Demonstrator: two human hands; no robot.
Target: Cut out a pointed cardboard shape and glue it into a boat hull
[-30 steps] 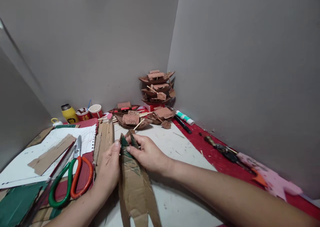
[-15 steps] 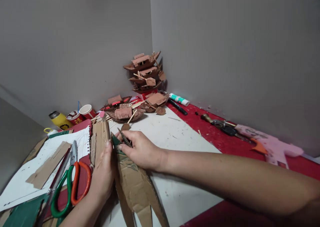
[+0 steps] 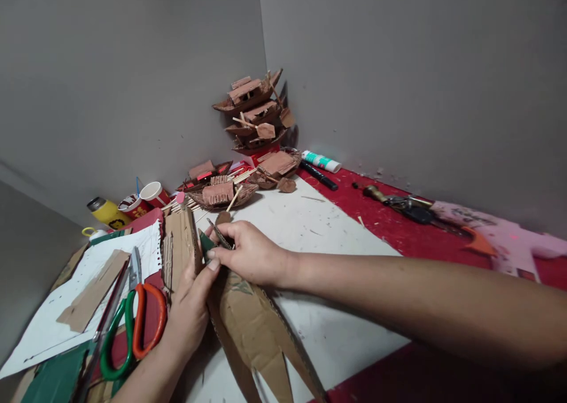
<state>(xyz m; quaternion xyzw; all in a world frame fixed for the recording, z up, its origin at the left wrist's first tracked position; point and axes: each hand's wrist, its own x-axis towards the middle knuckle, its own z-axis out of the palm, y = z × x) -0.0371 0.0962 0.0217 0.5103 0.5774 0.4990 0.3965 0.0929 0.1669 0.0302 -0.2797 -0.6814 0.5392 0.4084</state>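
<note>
A long piece of cut cardboard [image 3: 250, 326], brown with a patch of green near its far end, is held between both hands over the white sheet [image 3: 349, 326]. Its near end splits into pointed strips with folded-up sides. My left hand [image 3: 190, 302] grips the left side, its thumb pressed near the right thumb. My right hand [image 3: 248, 252] pinches the far end, where the edges draw together. The fingertips behind the cardboard are hidden. Left of my left hand lie scissors [image 3: 150, 320] with green and orange handles.
Small cardboard boats [image 3: 221, 195] stand at the back, some stacked in the corner [image 3: 245, 96]. Paper cups [image 3: 155, 195] and a yellow bottle [image 3: 106, 213] are at back left. A black marker [image 3: 319, 175], a tube [image 3: 322, 161] and a pink gun-shaped object [image 3: 500, 231] lie right.
My left thumb has moved right and up, close to the right thumb. The cardboard's near end has swung to the right. The view has shifted slightly.
</note>
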